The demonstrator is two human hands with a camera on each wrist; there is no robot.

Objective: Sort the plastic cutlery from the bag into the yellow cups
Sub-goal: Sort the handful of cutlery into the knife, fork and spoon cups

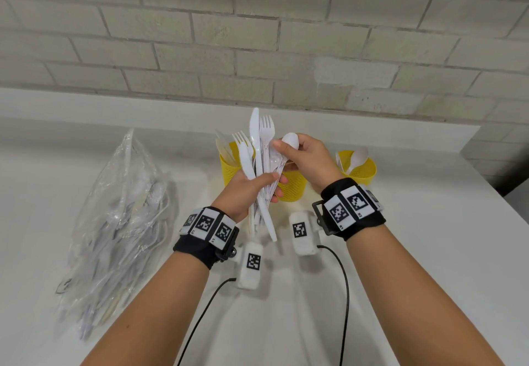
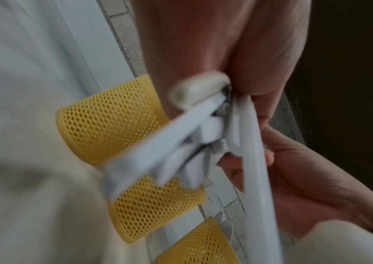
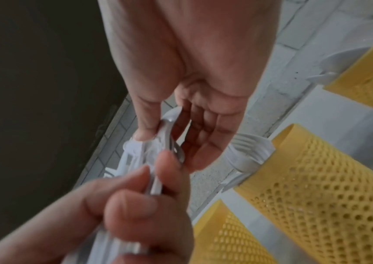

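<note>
Left hand (image 1: 246,191) grips a mixed bundle (image 1: 259,162); right hand (image 1: 303,159) pinches a spoon (image 1: 290,140) from it; far cups (image 1: 357,169) partly filled; bag (image 1: 120,216) at left far from empty

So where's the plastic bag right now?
In the head view, the plastic bag lies on the white counter at far left, left of the left hand and the yellow cups.

Plain utility or test workspace, no clear room type

A bare white counter (image 1: 400,222) runs against a pale painted brick wall (image 1: 257,36); tagged wristbands (image 1: 350,208) with cables (image 1: 345,294) suggest a recording setup rather than a home.
</note>
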